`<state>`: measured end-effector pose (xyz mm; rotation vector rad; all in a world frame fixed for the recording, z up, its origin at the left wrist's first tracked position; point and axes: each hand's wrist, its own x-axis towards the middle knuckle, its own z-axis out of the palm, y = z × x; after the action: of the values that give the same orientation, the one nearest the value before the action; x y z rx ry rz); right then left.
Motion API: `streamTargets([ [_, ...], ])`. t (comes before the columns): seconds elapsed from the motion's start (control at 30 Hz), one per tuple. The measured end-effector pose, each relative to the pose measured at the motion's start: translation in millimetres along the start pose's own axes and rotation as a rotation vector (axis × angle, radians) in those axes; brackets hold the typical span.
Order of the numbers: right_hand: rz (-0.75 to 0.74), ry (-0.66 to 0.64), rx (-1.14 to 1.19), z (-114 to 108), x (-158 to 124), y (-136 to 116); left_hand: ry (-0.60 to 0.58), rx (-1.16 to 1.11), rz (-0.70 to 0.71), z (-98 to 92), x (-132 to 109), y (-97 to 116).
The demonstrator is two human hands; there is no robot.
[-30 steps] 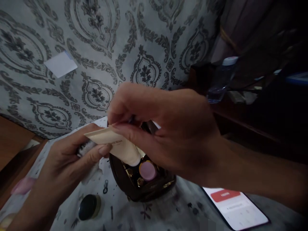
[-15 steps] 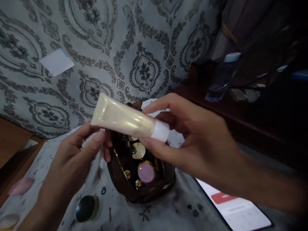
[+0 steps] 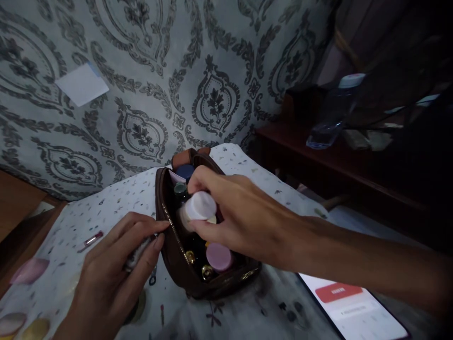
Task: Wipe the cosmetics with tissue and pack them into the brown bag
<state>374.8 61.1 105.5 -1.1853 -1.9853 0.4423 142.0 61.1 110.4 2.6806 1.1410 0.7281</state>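
My right hand (image 3: 226,208) is closed on a squeeze tube (image 3: 201,206), its white cap facing up and its pale gold body mostly hidden down in the bag. The brown zip bag (image 3: 170,250) stands unzipped on the patterned cloth. Inside it are a pink round lid (image 3: 219,256), a dark bottle (image 3: 180,190), a blue lid (image 3: 184,171) and small gold caps (image 3: 207,272). My left hand (image 3: 123,255) pinches a whitish, crumpled cloth (image 3: 138,255), mostly covered by the fingers. Its index fingertip touches the bag's left zip edge.
A lit phone (image 3: 357,307) lies at the lower right. Left of my left hand are a pink item (image 3: 30,271), round compacts (image 3: 13,324) and a small tube (image 3: 94,238). A dark round jar is partly behind my left wrist. A water bottle (image 3: 334,113) stands on the dark red shelf (image 3: 279,139).
My right hand has lowered the tube from above the bag into it, turning the cap upward. My left hand has let go of the tube's end and shifted slightly down, still with the cloth.
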Motion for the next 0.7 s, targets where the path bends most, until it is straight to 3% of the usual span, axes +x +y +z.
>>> streamTargets([
  [0.33, -0.026, -0.176, -0.13, 36, 27, 3, 0.037, 0.077, 0.036, 2.9, -4, -2],
  [0.7, 0.077, -0.238, -0.05, 35, 31, -2, 0.081, 0.08, 0.04, 7.3, -6, -2],
])
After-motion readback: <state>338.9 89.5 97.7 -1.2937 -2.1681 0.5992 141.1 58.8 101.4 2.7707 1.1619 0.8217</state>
